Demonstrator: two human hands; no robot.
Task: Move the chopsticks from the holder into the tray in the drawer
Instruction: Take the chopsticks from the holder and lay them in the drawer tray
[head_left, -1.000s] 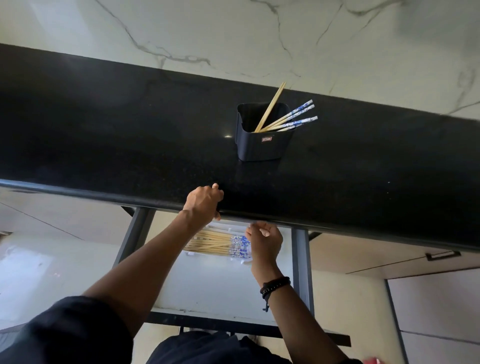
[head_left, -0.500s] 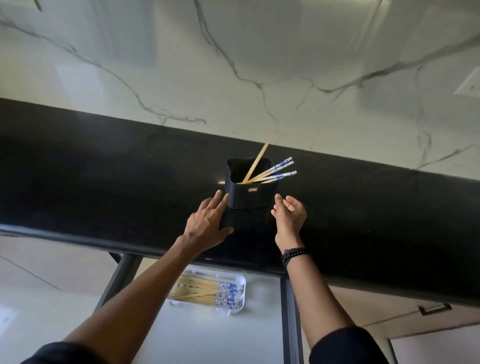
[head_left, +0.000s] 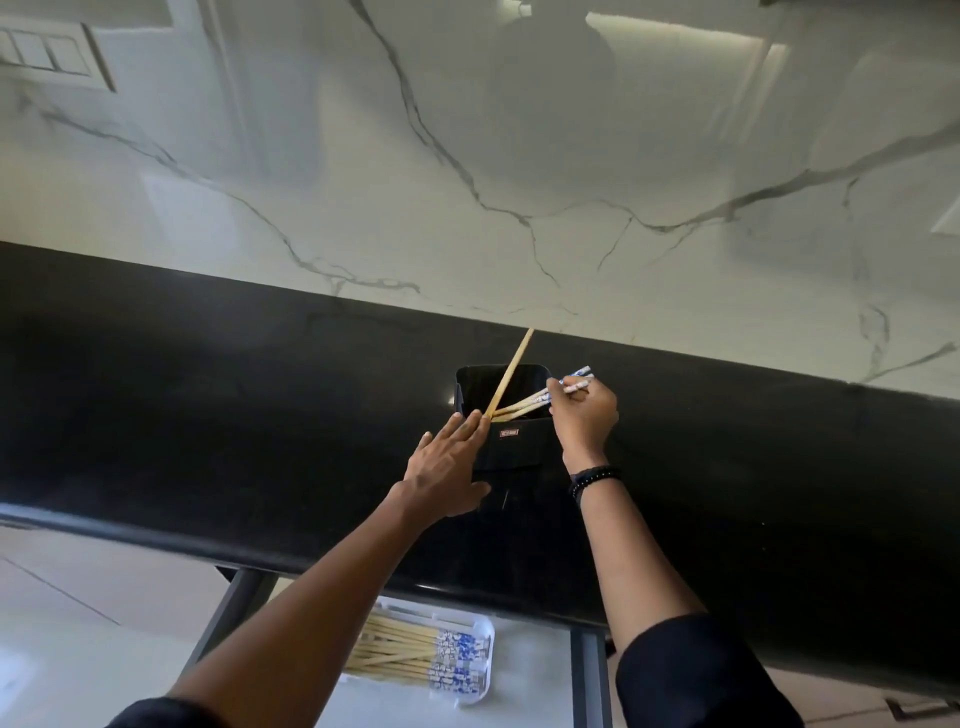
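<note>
Chopsticks (head_left: 525, 404) stand in the holder (head_left: 514, 448) on the surface (head_left: 208, 415), most leaning toward 2 o'clock, one toward 1. My right grip (head_left: 584, 415) pinches their blue ends. My left grip (head_left: 447, 473), fingers straight, touches the holder's 8 o'clock corner. More lie in the tray (head_left: 487, 636) in the drawer (head_left: 540, 675) at 6 o'clock.

No lettering could be read: the one mark in sight was a small rectangular red-edged label (head_left: 509, 432) on the front wall of the black square plastic holder (head_left: 519, 453), just below and left of where the right hand (head_left: 584, 415) pinched the blue-and-white-ended wooden chopsticks (head_left: 539, 398), its print too small to make out.
</note>
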